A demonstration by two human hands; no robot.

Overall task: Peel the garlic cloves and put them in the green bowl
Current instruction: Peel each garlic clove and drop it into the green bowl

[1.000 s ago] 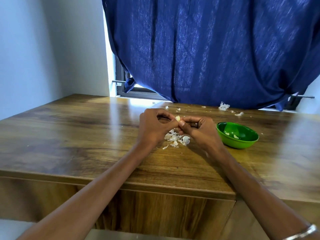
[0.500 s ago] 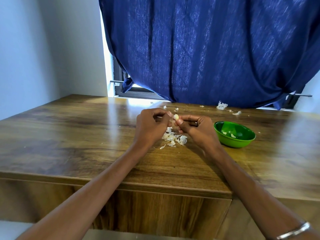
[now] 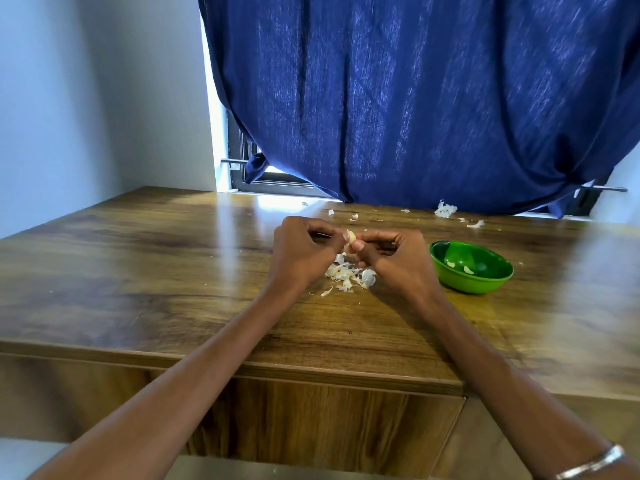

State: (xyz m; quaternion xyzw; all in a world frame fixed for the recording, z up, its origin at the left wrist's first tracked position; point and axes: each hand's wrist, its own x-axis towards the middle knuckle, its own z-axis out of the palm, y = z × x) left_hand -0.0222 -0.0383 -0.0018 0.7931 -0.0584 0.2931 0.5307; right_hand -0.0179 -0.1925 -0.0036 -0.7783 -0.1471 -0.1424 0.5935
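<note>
Both hands meet above the middle of the brown wood-grain table point(image 3: 145, 271). The left hand point(image 3: 301, 252) and the right hand point(image 3: 398, 258) have their fingers curled inward, and their fingertips pinch one small pale garlic clove point(image 3: 351, 236) between them. The clove is held in the air, clear of the table surface, above a pile of white papery garlic skins point(image 3: 349, 277).

The pile lies on the table directly below and between the two hands, slightly nearer than the clove. The round green plastic bowl point(image 3: 471, 285) stands on the table just to the right of the right hand, not touching it. Two pale peeled cloves point(image 3: 468, 270) lie on the inside bottom of the bowl.

More loose white skin fragments point(image 3: 445, 209) lie scattered along the far edge of the table, near the hem of a dark blue fabric curtain point(image 3: 415, 98). The curtain hangs over a dark-framed window point(image 3: 242, 168) behind the table. A pale wall point(image 3: 86, 98) fills the left of the scene. A silver metal bangle point(image 3: 592, 464) sits on the right wrist at the near right corner.
</note>
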